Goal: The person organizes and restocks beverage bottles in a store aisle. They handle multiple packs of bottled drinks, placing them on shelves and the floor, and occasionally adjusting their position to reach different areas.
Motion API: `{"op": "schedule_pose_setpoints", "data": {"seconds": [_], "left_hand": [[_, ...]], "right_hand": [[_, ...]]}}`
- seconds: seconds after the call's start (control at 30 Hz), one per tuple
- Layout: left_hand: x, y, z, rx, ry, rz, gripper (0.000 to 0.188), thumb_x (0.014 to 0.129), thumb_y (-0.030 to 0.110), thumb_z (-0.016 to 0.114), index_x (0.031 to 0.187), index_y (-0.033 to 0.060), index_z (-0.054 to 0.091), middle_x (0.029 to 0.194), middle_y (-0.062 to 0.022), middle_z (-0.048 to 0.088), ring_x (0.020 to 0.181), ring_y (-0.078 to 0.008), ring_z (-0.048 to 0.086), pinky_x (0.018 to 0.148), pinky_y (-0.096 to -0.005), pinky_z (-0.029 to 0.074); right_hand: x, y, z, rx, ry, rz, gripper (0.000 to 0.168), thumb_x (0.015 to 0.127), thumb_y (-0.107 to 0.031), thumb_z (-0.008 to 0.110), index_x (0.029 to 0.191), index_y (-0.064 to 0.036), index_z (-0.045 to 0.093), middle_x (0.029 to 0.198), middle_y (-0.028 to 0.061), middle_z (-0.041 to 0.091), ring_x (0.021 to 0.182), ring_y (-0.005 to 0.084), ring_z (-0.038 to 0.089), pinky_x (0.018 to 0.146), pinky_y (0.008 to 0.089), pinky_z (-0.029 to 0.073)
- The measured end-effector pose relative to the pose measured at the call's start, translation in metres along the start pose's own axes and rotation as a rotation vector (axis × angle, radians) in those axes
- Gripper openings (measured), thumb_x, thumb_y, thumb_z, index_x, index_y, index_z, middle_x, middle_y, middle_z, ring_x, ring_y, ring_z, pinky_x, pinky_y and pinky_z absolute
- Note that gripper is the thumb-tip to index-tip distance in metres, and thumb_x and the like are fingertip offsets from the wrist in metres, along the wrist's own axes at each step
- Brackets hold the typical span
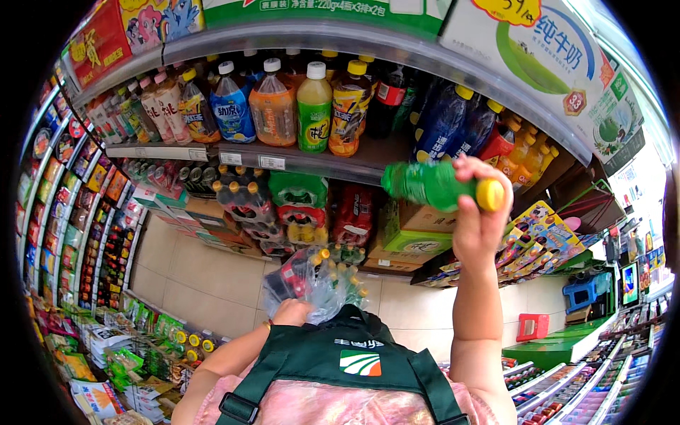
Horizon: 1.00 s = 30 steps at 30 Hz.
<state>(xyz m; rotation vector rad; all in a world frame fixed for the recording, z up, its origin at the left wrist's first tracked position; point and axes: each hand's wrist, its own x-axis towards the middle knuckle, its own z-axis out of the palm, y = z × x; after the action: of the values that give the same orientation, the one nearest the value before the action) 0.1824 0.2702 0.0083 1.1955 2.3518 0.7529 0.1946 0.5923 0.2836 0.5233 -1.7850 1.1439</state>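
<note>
My right hand (481, 212) grips a green plastic bottle (430, 185) by its neck, near the yellow cap. The bottle lies nearly level in front of the shelf edge, its base pointing left. Low in front of the apron, my left hand (291, 312) holds a clear plastic bag or wrap (323, 297); dark cola bottles (292, 273) with yellow caps show through it. Behind the green bottle, large blue bottles (441, 125) stand on the shelf. A cola bottle with a red label (389, 95) stands to their left.
The drinks shelf (319, 163) holds a row of bottles, including a green-labelled one (314, 109). Below are shrink-wrapped packs (298, 194) and cartons (419, 241) near the tiled floor. Milk cartons (536, 58) stand above. Snack shelves (69, 212) line the left; a red stool (533, 326) is at right.
</note>
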Motion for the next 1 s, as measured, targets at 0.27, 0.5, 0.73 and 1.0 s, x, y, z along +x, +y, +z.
{"op": "schedule_pose_setpoints", "data": {"seconds": [0.27,0.5,0.73,1.0], "left_hand": [[-0.003,-0.011,-0.017,-0.048,-0.018,0.044,0.022,0.067,0.016,0.057,0.084,0.0092,0.068,0.078,-0.0129,0.063,0.076,-0.0362,0.062,0.067,-0.0474,0.047],[-0.004,-0.032,-0.017,-0.099,-0.028,0.101,0.021,0.064,0.022,0.062,0.078,0.0070,0.066,0.073,-0.0146,0.060,0.072,-0.0383,0.060,0.064,-0.0471,0.046],[-0.002,-0.046,-0.005,-0.142,0.004,0.100,0.021,0.063,0.023,0.066,0.079,0.0085,0.068,0.070,-0.0149,0.059,0.069,-0.0379,0.060,0.062,-0.0460,0.045],[-0.023,-0.069,0.016,-0.044,-0.031,0.000,0.014,0.067,0.015,0.062,0.079,0.0111,0.068,0.074,-0.0136,0.062,0.073,-0.0358,0.062,0.064,-0.0462,0.048]], "right_hand": [[0.072,0.084,0.046,-0.414,0.031,0.217,0.024,0.089,-0.011,0.057,0.108,-0.001,0.045,0.097,0.0103,0.060,0.091,0.0203,0.059,0.082,0.0300,0.045],[0.122,0.128,0.049,-0.403,-0.094,0.564,0.045,0.086,-0.012,0.056,0.127,0.002,0.045,0.118,0.0214,0.056,0.105,0.0310,0.054,0.092,0.0351,0.040],[0.131,0.145,0.037,-0.705,-0.211,0.368,0.047,0.086,-0.030,0.060,0.122,-0.002,0.052,0.120,0.0266,0.054,0.111,0.0433,0.050,0.093,0.0429,0.041],[0.128,0.125,0.058,-0.859,-0.232,0.419,0.058,0.083,-0.027,0.064,0.128,0.003,0.042,0.120,0.0265,0.054,0.115,0.0422,0.049,0.099,0.0422,0.038]]}}
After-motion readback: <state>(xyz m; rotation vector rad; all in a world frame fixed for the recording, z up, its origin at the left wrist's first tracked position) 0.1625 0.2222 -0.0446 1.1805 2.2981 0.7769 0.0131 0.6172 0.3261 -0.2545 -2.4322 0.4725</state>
